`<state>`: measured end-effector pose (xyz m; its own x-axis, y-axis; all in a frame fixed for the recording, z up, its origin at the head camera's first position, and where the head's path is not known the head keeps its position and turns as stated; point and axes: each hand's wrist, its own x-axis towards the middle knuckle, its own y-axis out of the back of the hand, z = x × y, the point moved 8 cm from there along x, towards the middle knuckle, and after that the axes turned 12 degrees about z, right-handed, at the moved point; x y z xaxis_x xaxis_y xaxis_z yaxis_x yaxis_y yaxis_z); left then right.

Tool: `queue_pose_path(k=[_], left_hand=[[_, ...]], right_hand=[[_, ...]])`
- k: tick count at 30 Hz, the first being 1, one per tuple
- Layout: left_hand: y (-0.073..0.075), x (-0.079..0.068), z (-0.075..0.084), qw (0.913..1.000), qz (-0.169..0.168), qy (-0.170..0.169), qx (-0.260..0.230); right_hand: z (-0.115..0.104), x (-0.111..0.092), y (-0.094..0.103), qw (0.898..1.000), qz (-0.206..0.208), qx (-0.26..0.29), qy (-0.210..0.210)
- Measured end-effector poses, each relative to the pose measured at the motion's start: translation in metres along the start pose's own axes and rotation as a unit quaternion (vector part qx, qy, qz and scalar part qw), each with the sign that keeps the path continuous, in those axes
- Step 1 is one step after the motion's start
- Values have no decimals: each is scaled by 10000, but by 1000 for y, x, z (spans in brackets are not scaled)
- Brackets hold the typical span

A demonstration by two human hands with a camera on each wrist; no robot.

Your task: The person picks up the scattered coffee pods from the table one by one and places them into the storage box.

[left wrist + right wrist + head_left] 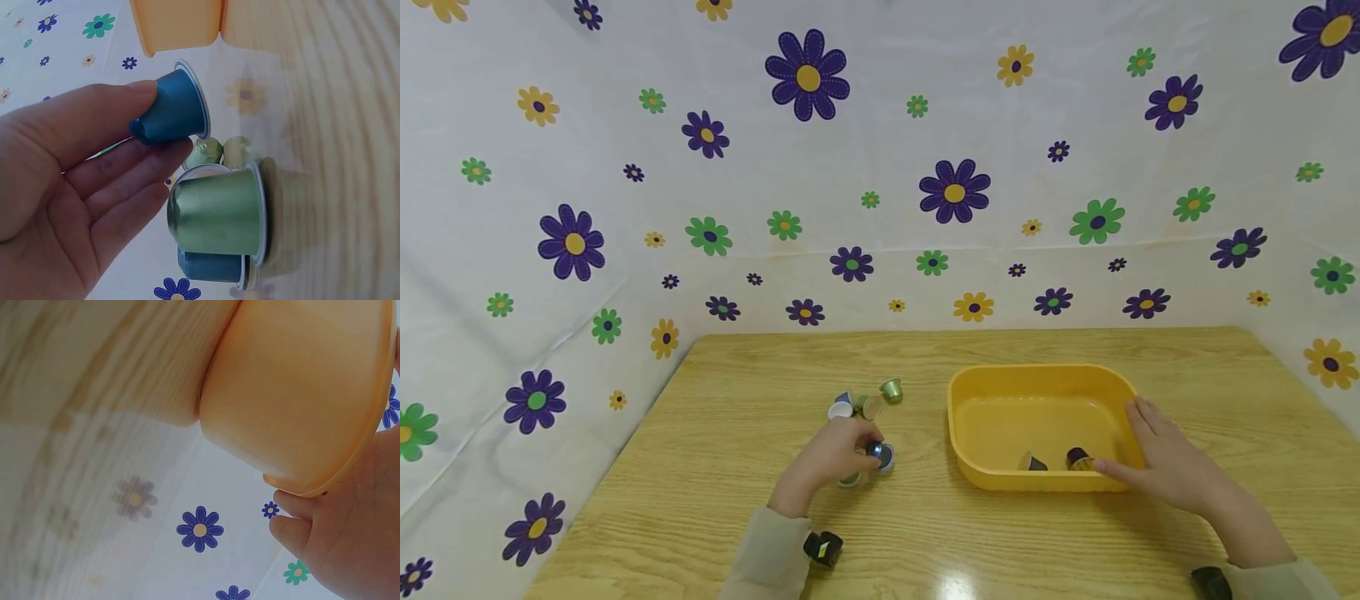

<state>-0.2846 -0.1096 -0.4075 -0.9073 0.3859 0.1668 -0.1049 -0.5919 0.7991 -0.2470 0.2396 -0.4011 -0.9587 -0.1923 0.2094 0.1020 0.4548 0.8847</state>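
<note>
My left hand (827, 460) pinches a blue coffee capsule (172, 111) between thumb and fingertips, above the table. Under and beyond that hand lie more capsules: a green capsule (219, 215) with a blue one (212, 265) behind it in the left wrist view, and a light green capsule (891, 390) at the far side of the group. To the right stands a yellow plastic tub (1037, 481). My right hand (1176, 467) grips its near right corner, thumb over the front rim and fingers along the right rim. A dark capsule (1078, 457) and a grey-black capsule (1036, 462) lie inside the tub.
The wood-grain table (715, 433) carries everything. A white flowered cloth (880, 133) hangs behind it and along both sides. Black straps (823, 548) are worn at both wrists. A white-lidded capsule (840, 410) lies among the group on the left.
</note>
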Motion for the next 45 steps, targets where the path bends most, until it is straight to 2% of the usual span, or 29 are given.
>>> queue_pose_path(k=[14, 20, 25, 31, 38, 42, 45], left_hand=[[15, 2, 5, 9968, 570, -149, -543], [24, 0, 8, 9900, 924, -45, -1068], [31, -1, 9, 9847, 1251, -51, -1209], [42, -2, 11, 9706, 1642, -99, -1757], [64, -10, 38, 9555, 1861, 153, -2283], [65, -9, 37, 9502, 1916, 275, -2443], [62, -7, 30, 9458, 1948, 303, -2581]], right_hand=[[-1, 0, 1, 10000, 19, -16, -31], [0, -1, 0, 10000, 42, -15, -19], [-1, 0, 0, 10000, 46, 10, -37], [0, 0, 0, 10000, 45, 3, -36], [1, 0, -1, 10000, 34, -1, -30], [1, -1, -1, 10000, 20, -3, -56], [1, -1, -1, 10000, 20, 2, -52]])
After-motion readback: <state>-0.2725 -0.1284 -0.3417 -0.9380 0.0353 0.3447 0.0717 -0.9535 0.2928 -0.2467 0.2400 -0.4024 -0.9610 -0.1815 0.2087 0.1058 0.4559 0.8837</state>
